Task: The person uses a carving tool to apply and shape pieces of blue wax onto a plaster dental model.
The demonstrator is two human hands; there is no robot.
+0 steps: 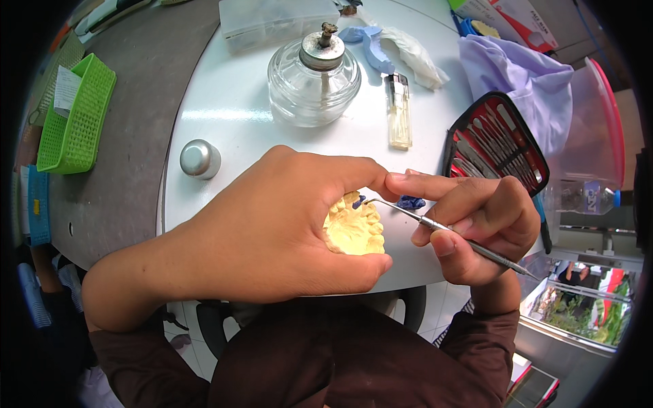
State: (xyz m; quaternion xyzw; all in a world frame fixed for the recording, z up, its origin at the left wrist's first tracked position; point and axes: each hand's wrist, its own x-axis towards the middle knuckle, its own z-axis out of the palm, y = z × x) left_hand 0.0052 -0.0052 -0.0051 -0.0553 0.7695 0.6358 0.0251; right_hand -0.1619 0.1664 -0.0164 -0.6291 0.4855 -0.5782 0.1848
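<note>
My left hand [272, 224] is wrapped around a pale yellow dental cast [355, 230], with the tooth side turned up toward me. Between the fingers and thumb of my right hand [479, 221] is a thin metal wax carver [469, 243]. Its bent tip is at the far edge of the cast, next to a small patch of dark blue wax [358, 201] on the teeth. My right fingertips meet my left index finger there. A lump of dark blue wax [411, 202] lies on the table just beyond the carver. My left palm hides part of the cast.
A glass spirit burner [314, 85] stands beyond my hands, its metal cap [200, 159] to the left. A clear lighter [399, 112] and an open instrument case [500, 146] lie to the right. A green basket [76, 115] sits far left. Lilac cloth [520, 81] is at back right.
</note>
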